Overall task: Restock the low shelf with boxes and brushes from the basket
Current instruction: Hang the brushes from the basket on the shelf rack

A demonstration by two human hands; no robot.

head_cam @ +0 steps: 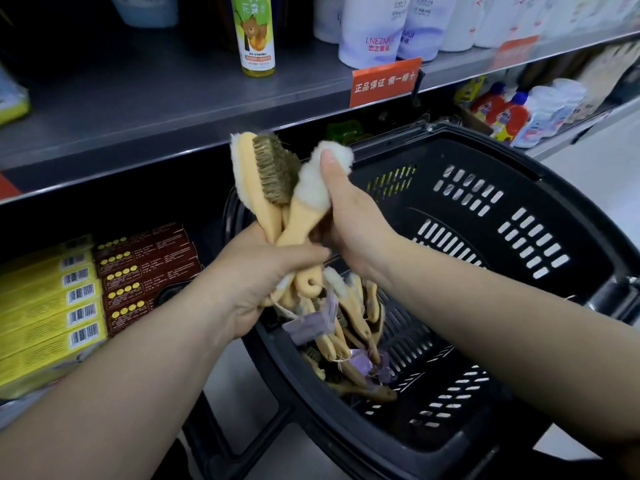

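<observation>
My left hand (263, 275) grips a bunch of wooden brushes (270, 174) by their handles, heads up, over the left rim of the black basket (485, 209). One brush shows brown bristles, another a white fleece head (318, 178). My right hand (349, 216) holds the fleece-headed brush, thumb pressed on the fleece. Several more wooden brushes with purple tags (349, 337) lie in the basket's bottom. On the low shelf to the left lie stacked yellow boxes (52, 306) and dark red boxes (149, 268).
A grey upper shelf (156, 109) overhangs the low shelf; on it stand a yellow bottle (254, 32) and white refill pouches (374, 26). An orange price tag (384, 81) hangs from its edge. Red and blue bottles (505, 112) stand at the far right.
</observation>
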